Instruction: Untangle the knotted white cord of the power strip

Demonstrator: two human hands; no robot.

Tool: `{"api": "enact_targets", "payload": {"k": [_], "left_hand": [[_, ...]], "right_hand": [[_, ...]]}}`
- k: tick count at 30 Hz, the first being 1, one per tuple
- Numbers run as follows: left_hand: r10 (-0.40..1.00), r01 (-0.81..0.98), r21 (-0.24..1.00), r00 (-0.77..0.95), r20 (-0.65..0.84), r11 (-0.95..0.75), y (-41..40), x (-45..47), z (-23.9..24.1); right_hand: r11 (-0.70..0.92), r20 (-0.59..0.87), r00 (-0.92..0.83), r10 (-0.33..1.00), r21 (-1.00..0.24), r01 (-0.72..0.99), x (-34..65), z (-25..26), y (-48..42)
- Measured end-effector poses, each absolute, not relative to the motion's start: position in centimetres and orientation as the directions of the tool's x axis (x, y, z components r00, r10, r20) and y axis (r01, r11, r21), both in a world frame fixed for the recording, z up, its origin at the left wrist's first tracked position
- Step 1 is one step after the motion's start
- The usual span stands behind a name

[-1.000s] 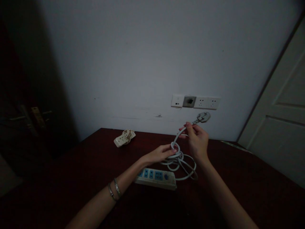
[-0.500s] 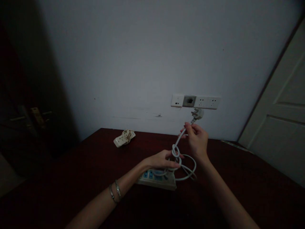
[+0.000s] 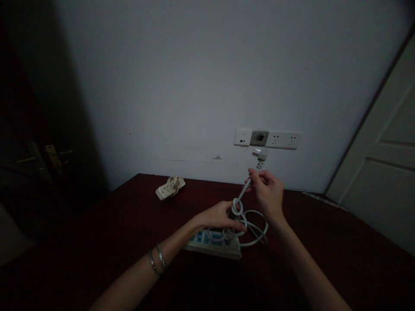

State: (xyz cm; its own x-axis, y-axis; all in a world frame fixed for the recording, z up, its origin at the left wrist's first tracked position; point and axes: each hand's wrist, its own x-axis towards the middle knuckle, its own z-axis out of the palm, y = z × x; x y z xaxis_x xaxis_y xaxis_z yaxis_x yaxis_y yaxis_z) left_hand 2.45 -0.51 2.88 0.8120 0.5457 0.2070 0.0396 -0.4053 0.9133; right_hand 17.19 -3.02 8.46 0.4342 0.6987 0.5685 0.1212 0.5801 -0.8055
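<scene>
My right hand (image 3: 269, 194) pinches a white power cord (image 3: 244, 190) just below its plug (image 3: 261, 153), which points up and to the left in front of the wall. Lower down, the cord is looped into a knot. My left hand (image 3: 220, 217) closes round the cord beneath that knot, thumb in front, some fingers hidden behind. Under this hand a white power strip (image 3: 212, 248) with blue sockets lies on the dark red table (image 3: 129, 233). Loose coils of the cord rest on the table to the right of the strip.
A second, smaller power strip (image 3: 164, 191) with its cord bundled round it lies at the table's back left. Wall sockets (image 3: 281, 140) sit above the table's back edge. A white door (image 3: 385, 142) stands at the right; a door handle (image 3: 53, 155) shows at the left.
The plug has tilted left and turned in my right hand. The knot has shifted slightly left. Both hands keep their hold on the cord.
</scene>
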Motion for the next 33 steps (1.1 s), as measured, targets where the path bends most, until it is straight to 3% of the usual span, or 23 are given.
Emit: {"api": "enact_targets", "payload": {"k": [7,20,33], "left_hand": [[0.558,-0.162,0.941,0.770,0.309,-0.298,0.2,1.8,3.9],[0.629,-0.249,0.953,0.716,0.302,-0.174,0.0,2.9,2.2],[0.670,-0.357,0.918,0.642,0.373,-0.169,0.2,3.1,2.0]], "right_hand": [[0.573,0.548,0.479,0.685,-0.812,0.110,17.4,8.6,-3.0],[0.592,0.568,0.448,0.690,-0.799,0.102,17.3,8.5,-3.1],[0.621,0.685,0.414,0.599,-0.725,0.300,17.4,8.6,-3.3]]}}
